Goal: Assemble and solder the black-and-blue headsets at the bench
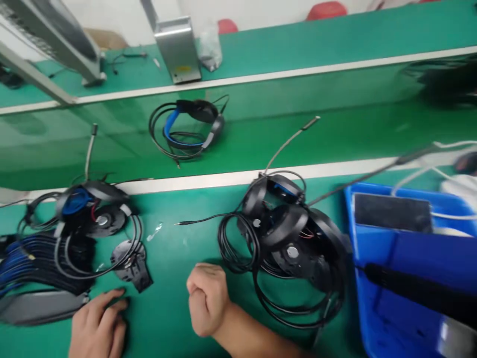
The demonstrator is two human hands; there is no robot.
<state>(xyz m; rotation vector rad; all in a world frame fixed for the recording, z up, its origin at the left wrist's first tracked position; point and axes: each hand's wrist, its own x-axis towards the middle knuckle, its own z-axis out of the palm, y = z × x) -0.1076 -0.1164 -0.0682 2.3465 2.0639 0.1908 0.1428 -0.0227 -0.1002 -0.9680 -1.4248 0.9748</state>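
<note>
The person's left hand and right hand are bare, and the right forearm also is bare.

Matt black plastic headset earcups lie on a smooth, glossy green bench mat, near a brushed-metal case.
</note>
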